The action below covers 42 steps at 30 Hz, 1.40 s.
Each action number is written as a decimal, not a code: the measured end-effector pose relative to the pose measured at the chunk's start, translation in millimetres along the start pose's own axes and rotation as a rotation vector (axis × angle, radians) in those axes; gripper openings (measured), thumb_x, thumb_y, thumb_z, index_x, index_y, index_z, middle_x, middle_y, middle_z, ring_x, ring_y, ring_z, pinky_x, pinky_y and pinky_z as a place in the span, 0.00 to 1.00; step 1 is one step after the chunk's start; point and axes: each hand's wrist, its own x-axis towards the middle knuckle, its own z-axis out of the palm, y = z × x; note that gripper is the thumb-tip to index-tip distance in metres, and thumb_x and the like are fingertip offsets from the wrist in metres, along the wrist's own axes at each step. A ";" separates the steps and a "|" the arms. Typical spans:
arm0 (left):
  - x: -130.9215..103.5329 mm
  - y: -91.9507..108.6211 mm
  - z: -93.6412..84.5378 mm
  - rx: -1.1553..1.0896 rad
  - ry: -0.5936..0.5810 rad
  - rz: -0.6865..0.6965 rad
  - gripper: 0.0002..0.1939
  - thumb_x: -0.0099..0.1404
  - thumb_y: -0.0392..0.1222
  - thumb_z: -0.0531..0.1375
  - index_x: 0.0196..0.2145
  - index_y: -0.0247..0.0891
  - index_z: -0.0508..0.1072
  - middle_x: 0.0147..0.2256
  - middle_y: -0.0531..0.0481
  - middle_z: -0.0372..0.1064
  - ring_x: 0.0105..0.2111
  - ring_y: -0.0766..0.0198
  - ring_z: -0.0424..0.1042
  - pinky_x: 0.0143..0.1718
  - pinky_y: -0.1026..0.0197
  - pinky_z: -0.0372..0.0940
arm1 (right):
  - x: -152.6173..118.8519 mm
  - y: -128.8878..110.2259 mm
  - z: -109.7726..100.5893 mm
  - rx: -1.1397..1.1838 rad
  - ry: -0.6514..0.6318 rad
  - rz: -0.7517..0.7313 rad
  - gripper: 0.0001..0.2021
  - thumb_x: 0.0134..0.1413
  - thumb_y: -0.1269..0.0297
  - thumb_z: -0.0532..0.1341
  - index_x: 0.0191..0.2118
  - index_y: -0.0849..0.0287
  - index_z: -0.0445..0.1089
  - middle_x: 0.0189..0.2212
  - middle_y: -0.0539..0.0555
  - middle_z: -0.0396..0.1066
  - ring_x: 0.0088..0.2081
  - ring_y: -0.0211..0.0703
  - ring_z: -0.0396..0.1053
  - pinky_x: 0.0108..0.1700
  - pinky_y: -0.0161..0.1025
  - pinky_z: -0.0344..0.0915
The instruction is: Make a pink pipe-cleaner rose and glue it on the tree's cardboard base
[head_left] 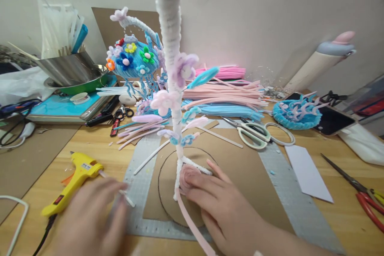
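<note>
My right hand [220, 202] presses its fingertips on a coiled pink pipe-cleaner spiral [189, 177] at the foot of a white wrapped stem [173, 48]. From the coil a loose pink strip [192, 224] runs toward the front edge. The stem's white feet stand on cardboard [249, 180] with a drawn circle. Flowers, one of them purple [185, 69], and blue leaves are fixed along the stem. My left hand [93, 212], smeared by motion, is beside the yellow glue gun [73, 182], near a short white stick [128, 199]; whether it holds anything is hidden.
Pink pipe cleaners [225, 90] and blue ones lie behind the stem. Green-handled scissors [253, 135], a tape ring [279, 134] and red-handled scissors [364, 198] are on the right. A metal bowl [70, 70] stands at the back left.
</note>
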 end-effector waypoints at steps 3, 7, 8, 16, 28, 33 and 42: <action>-10.7 51.9 11.8 -0.036 -0.043 0.399 0.13 0.64 0.41 0.55 0.46 0.44 0.72 0.44 0.49 0.70 0.44 0.59 0.69 0.45 0.61 0.64 | 1.0 0.8 1.0 0.103 0.048 0.057 0.24 0.47 0.82 0.50 0.50 0.56 0.61 0.53 0.53 0.68 0.55 0.38 0.63 0.66 0.48 0.37; -11.7 73.8 24.2 0.006 0.064 0.510 0.14 0.66 0.38 0.53 0.46 0.41 0.73 0.40 0.48 0.72 0.40 0.60 0.70 0.43 0.60 0.62 | 1.8 1.8 2.2 0.143 0.072 0.070 0.27 0.43 0.84 0.50 0.50 0.55 0.60 0.49 0.52 0.70 0.51 0.39 0.66 0.65 0.50 0.40; -11.2 74.4 25.6 0.016 0.063 0.502 0.14 0.66 0.37 0.53 0.46 0.41 0.73 0.40 0.48 0.72 0.40 0.59 0.70 0.42 0.60 0.62 | 1.9 2.1 2.7 0.143 0.075 0.069 0.27 0.42 0.84 0.50 0.50 0.55 0.60 0.49 0.51 0.71 0.51 0.39 0.67 0.65 0.51 0.40; -25.8 76.5 38.0 -0.037 0.006 0.336 0.18 0.64 0.42 0.56 0.52 0.38 0.64 0.45 0.44 0.70 0.46 0.56 0.68 0.47 0.57 0.63 | -1.9 11.7 12.6 0.069 0.193 0.283 0.19 0.54 0.76 0.52 0.51 0.55 0.62 0.55 0.57 0.62 0.57 0.47 0.58 0.61 0.53 0.53; -33.6 75.9 42.5 -0.114 -0.142 0.057 0.40 0.55 0.45 0.64 0.61 0.43 0.50 0.53 0.40 0.64 0.53 0.45 0.63 0.51 0.41 0.58 | -1.3 19.6 -1.4 0.368 0.152 0.682 0.27 0.55 0.67 0.51 0.62 0.58 0.53 0.62 0.58 0.54 0.63 0.47 0.51 0.64 0.52 0.48; -8.8 70.5 33.3 -0.297 -0.286 0.053 0.38 0.57 0.39 0.59 0.63 0.43 0.48 0.59 0.40 0.59 0.58 0.47 0.59 0.54 0.41 0.59 | -25.6 11.1 -16.0 0.719 0.101 0.753 0.33 0.51 0.68 0.54 0.64 0.51 0.50 0.64 0.54 0.54 0.64 0.48 0.51 0.64 0.53 0.47; 34.3 53.3 38.5 -0.296 -0.345 -0.014 0.33 0.56 0.32 0.48 0.61 0.35 0.59 0.62 0.44 0.56 0.62 0.52 0.55 0.63 0.44 0.50 | -78.4 -4.8 27.8 1.380 0.144 0.687 0.41 0.38 0.68 0.62 0.63 0.49 0.53 0.66 0.55 0.48 0.67 0.46 0.42 0.64 0.48 0.45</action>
